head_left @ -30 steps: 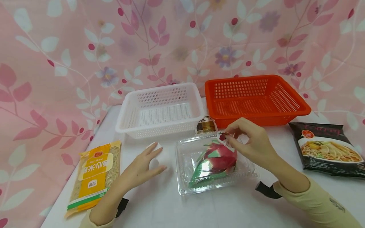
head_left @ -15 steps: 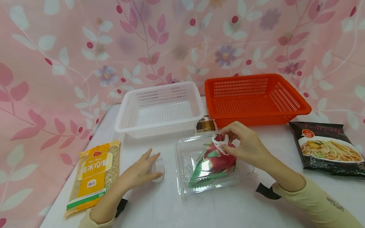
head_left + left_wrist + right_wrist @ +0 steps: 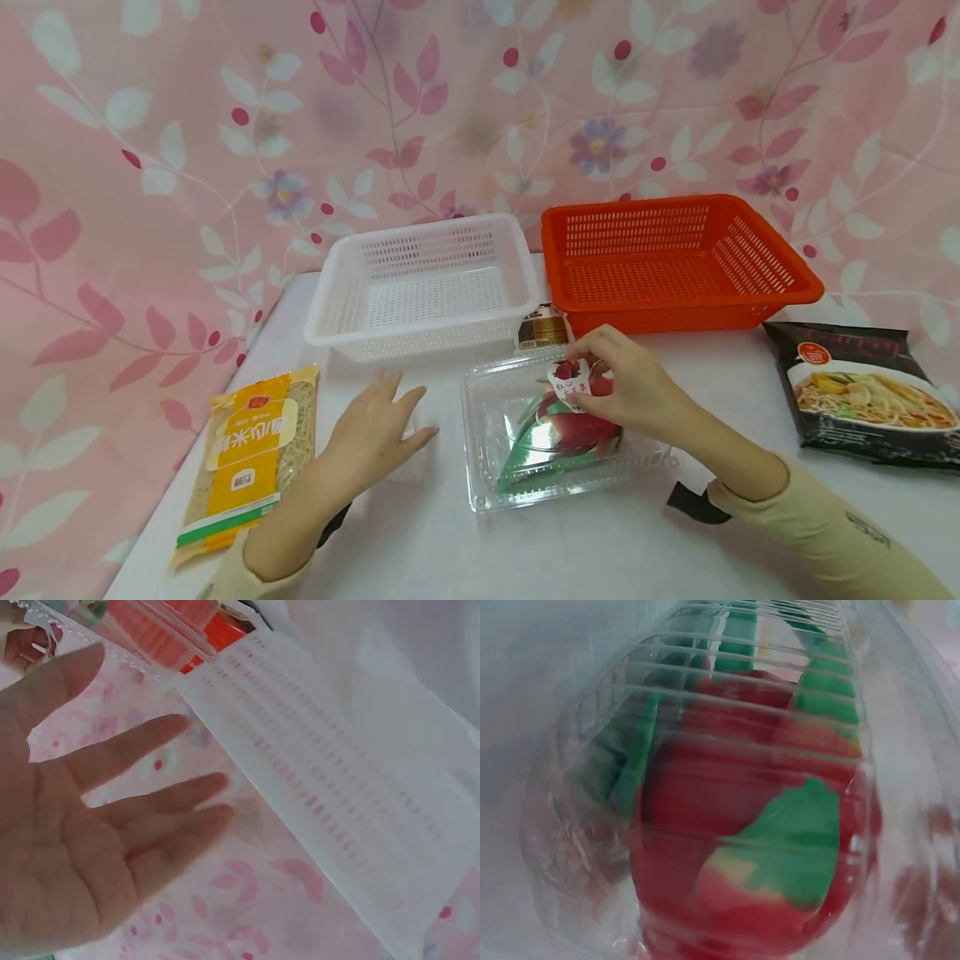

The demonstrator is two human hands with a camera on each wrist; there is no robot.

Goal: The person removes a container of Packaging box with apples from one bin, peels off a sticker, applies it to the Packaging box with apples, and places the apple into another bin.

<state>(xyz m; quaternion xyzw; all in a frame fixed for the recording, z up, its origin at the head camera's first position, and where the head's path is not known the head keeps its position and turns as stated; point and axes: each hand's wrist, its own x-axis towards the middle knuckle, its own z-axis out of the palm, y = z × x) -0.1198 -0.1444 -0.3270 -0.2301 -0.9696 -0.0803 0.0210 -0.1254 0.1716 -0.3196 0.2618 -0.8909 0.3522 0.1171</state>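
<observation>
My right hand (image 3: 630, 383) pinches the edge of a white sticker (image 3: 567, 385), printed with a red fruit, between thumb and finger. The sticker lies against the lid of a clear plastic clamshell box (image 3: 482, 425). Through the plastic shows a red and green dragon fruit (image 3: 581, 431), which fills the right wrist view close up. To the left of the box, my left hand (image 3: 375, 429) hovers with fingers spread, its bare palm (image 3: 60, 855) facing the left wrist camera. A small pale object (image 3: 407, 468) sits beneath that hand, mostly hidden by it.
A white basket (image 3: 420, 337) and a red basket (image 3: 660, 317) stand side by side at the back. Between their fronts lies a small brown-labelled pack (image 3: 543, 331). A yellow noodle bag (image 3: 243, 467) is at left, a black noodle pack (image 3: 862, 392) at right.
My right hand has moved the sticker left and slightly down across the lid, and more of its print shows. The left hand has dipped over the pale object and lifted again, fingers spread.
</observation>
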